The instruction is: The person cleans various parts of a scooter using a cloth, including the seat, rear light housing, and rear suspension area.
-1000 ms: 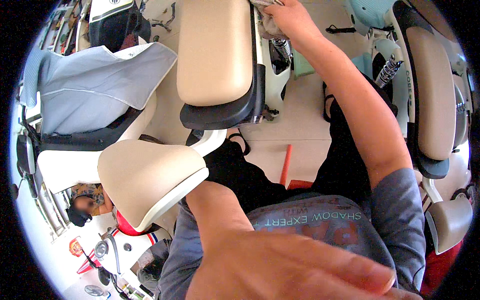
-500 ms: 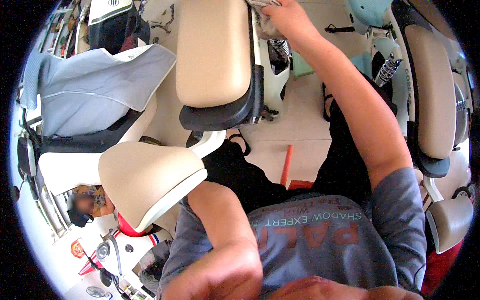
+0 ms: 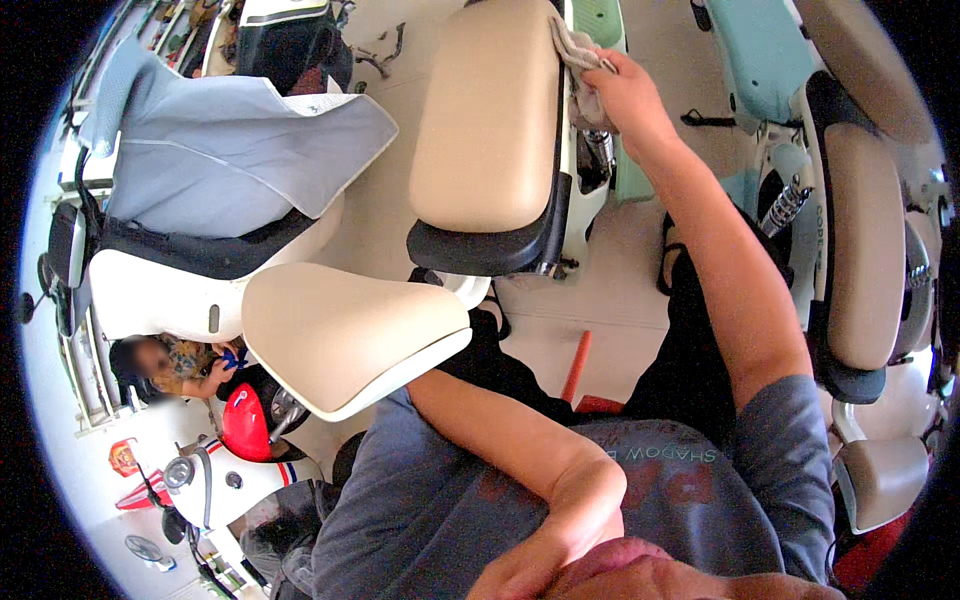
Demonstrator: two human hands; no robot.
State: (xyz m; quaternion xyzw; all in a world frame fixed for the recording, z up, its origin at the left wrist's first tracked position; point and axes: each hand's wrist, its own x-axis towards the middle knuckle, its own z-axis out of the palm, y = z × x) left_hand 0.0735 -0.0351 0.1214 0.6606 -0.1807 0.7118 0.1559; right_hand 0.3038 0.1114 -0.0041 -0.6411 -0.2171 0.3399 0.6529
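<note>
My right hand (image 3: 635, 100) is closed around a crumpled grey-beige cloth (image 3: 580, 62). The cloth lies against the right edge of a long beige scooter seat (image 3: 485, 120) with a black rear end. Behind that seat, nearer me, a beige padded backrest (image 3: 350, 330) with a white shell juts out on a white bracket. My left arm bends across my chest beside this backrest. At the lower edge of the view, my left hand (image 3: 535, 565) is raised close to my chin, with its fingers hidden.
A second scooter with a brown seat (image 3: 865, 240) stands at the right. Grey fabric (image 3: 240, 150) drapes over a white scooter at the left. Beyond it, a person (image 3: 185, 370) holds something blue. A red-and-white scooter (image 3: 230, 480) stands lower left; an orange-red bar (image 3: 577, 365) is between my legs.
The view has shifted, so the scooters appear farther right. My right hand has slid the cloth a little nearer along the seat's edge. My left forearm has swung rightward across my chest.
</note>
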